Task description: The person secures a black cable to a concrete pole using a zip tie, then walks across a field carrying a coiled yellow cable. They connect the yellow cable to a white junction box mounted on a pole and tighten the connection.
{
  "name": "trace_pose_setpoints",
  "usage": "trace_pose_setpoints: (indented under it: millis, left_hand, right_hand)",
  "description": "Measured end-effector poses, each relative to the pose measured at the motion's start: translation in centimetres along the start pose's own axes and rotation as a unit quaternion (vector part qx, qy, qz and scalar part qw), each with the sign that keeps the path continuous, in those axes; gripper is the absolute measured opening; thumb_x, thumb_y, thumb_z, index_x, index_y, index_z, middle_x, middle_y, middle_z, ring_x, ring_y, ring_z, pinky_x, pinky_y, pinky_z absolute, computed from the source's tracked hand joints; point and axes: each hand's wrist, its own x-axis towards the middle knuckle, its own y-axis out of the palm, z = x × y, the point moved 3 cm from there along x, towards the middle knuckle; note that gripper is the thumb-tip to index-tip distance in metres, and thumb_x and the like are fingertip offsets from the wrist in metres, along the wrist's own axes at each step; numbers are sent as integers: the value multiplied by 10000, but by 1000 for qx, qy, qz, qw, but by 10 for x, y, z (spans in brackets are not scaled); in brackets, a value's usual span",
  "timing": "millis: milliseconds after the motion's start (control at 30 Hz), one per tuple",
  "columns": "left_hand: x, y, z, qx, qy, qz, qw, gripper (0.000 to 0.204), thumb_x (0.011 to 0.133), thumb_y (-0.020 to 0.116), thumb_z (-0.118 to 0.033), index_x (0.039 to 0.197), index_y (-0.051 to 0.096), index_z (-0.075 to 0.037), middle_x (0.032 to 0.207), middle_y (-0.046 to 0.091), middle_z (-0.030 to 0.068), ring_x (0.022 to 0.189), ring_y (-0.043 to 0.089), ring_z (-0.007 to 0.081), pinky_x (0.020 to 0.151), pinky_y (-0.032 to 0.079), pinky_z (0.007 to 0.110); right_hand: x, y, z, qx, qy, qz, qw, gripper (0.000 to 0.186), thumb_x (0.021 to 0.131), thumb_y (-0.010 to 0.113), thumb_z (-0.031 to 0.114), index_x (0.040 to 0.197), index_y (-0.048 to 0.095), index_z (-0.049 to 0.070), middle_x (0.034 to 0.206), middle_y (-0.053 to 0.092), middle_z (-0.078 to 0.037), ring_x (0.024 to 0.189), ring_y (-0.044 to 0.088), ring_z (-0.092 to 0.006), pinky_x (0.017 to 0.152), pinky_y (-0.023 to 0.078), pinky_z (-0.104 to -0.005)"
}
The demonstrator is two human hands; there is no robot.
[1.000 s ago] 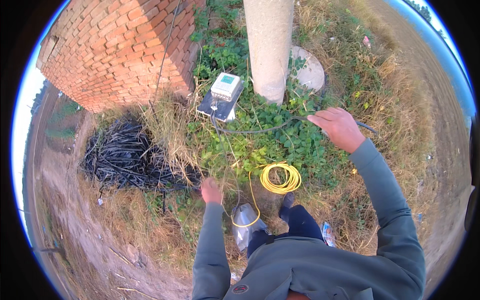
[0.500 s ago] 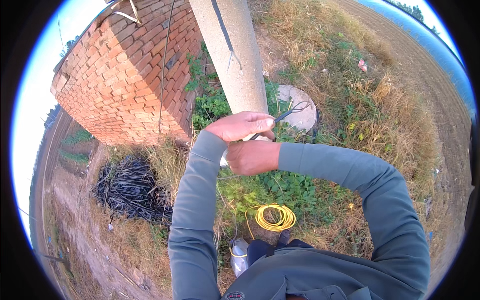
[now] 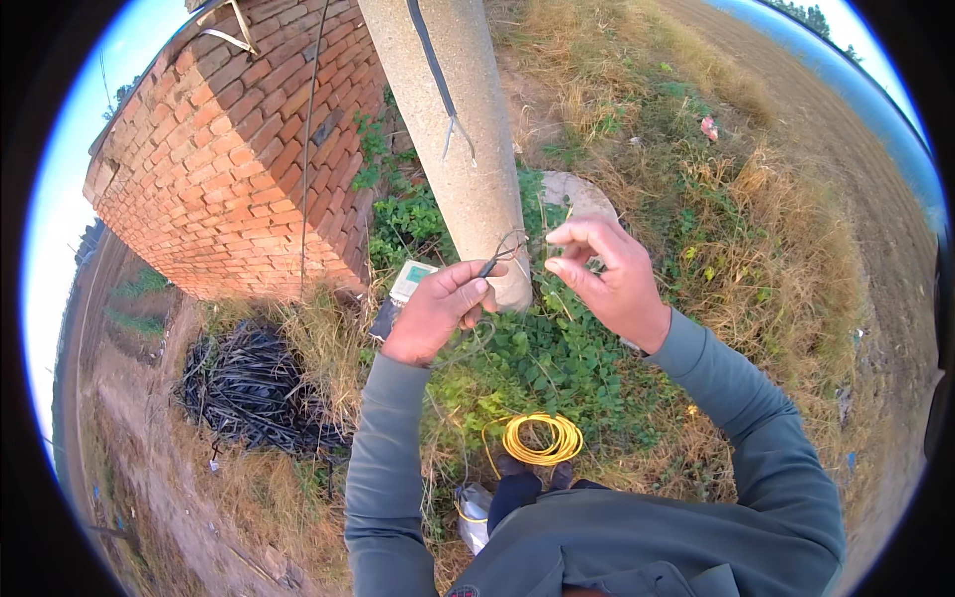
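Note:
My left hand (image 3: 438, 306) is closed on a thin dark cable, pinched between thumb and fingers. Beyond the fingertips the cable (image 3: 489, 267) splits into bent wire ends, which curl in front of a concrete pole. To the right, my right hand (image 3: 612, 274) is raised and curved, its thumb and forefinger apart with nothing visible between them. Above both hands a second black cable (image 3: 433, 62) hangs along the concrete pole (image 3: 453, 149), its two stripped wire ends pointing down. A small pale box with a greenish window (image 3: 411, 279) shows just behind my left hand.
A brick structure (image 3: 244, 159) stands at the left. Below it lies a heap of black strips (image 3: 261, 383). A yellow coil of cable (image 3: 542, 439) rests by my feet, beside a whitish bag (image 3: 476, 517). Green plants (image 3: 557, 358) and a round slab (image 3: 582, 194) surround the pole's base.
My hands were crossed together on the cable. My right hand has let go and moved right, apart from it. My left hand has come lower and left, gripping the cable.

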Motion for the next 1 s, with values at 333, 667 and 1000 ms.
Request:
trace_pose_setpoints:
  millis: [333, 667, 1000]
  left_hand:
    - [2, 14, -15, -102, 115, 25, 988, 315, 1005, 611, -143, 1300, 599, -33, 965, 674, -9, 826, 590, 53, 713, 484, 211]
    - [-19, -22, 7, -107, 86, -158, 978, 159, 985, 629, -118, 1112, 673, -33, 845, 657, -24, 698, 524, 29, 622, 425, 188]
    - [-4, -30, 12, -117, 118, -224, 960, 133, 949, 660, -96, 1076, 675, -60, 903, 726, 10, 652, 561, 28, 587, 427, 169]
  right_hand:
    - [28, 50, 25, 44, 106, 5, 993, 136, 973, 633, 89, 1030, 696, -18, 872, 698, -40, 720, 610, -62, 640, 513, -246]
    - [67, 43, -3, 220, 187, -54, 956, 303, 1033, 540, 227, 1117, 718, -3, 735, 635, -14, 551, 481, -43, 516, 388, -208]
    - [79, 57, -39, 262, 231, 82, 933, 244, 989, 524, 101, 1138, 693, 8, 759, 588, 15, 580, 444, -35, 522, 356, -209]
